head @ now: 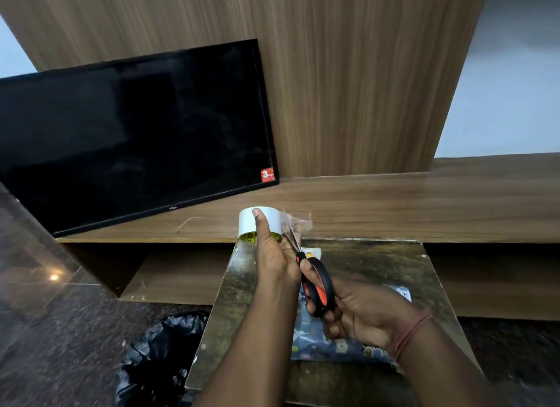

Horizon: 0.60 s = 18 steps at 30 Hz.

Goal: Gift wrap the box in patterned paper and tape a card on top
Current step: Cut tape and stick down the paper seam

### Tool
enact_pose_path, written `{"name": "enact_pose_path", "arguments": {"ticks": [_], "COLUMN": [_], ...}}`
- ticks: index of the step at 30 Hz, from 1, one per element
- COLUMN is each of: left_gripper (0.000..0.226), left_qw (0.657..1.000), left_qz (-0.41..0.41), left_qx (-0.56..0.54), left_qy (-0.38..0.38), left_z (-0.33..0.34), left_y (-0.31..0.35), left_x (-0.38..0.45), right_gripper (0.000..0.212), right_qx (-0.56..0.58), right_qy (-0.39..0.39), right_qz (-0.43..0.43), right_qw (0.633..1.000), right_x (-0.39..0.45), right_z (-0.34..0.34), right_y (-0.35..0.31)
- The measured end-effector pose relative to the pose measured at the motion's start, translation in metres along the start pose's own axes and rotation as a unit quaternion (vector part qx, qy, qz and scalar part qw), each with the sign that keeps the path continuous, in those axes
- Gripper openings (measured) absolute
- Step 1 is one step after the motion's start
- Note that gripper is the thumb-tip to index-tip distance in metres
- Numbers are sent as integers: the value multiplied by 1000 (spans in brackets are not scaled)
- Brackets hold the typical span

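Observation:
My left hand (274, 255) grips a roll of clear tape (247, 223) held up over the far edge of the work board, thumb across its side. A loose strip of tape (298, 220) stands out from the roll to the right. My right hand (354, 315) holds orange-and-black scissors (318, 285), fingers through the handles, blades pointing up at the strip. Under my hands lies the box wrapped in blue patterned paper (327, 343). A bit of a pale card (312, 252) shows just beyond the scissors, mostly hidden.
The wrapped box rests on a glossy board (378, 264) set on the floor. A black television (130, 133) leans on a wooden shelf unit (424, 200) behind. A crumpled black plastic bag (157, 355) lies left of the board on the dark stone floor.

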<state>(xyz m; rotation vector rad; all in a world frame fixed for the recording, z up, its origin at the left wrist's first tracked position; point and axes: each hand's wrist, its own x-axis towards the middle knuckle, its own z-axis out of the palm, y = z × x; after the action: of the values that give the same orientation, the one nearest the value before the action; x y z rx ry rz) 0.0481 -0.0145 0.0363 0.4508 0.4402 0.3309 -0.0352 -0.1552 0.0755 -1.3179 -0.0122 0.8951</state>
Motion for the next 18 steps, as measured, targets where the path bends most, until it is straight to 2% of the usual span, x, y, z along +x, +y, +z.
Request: {"name": "enact_pose_path", "arguments": {"ticks": [5, 8, 12, 15, 18], "left_gripper": [86, 71, 59, 60, 70], "left_qw": [999, 999, 994, 991, 988], "left_qz": [-30, -12, -27, -32, -39], "left_qx": [-17, 18, 77, 82, 114], "left_qy": [-37, -36, -70, -99, -97], "left_z": [0, 6, 5, 6, 7], "left_y": [3, 6, 5, 5, 5], "left_x": [-7, -16, -21, -23, -26], "right_gripper": [48, 40, 41, 44, 52], "right_qx": [7, -6, -18, -30, -43], "right_qy": [10, 14, 16, 15, 17], "right_qz": [-19, -26, -37, -43, -50], "right_qw": [1000, 1000, 999, 999, 998], "right_x": [2, 1, 3, 3, 4], "right_z": [1, -1, -4, -6, -7], "right_y": [1, -2, -2, -3, -3]}}
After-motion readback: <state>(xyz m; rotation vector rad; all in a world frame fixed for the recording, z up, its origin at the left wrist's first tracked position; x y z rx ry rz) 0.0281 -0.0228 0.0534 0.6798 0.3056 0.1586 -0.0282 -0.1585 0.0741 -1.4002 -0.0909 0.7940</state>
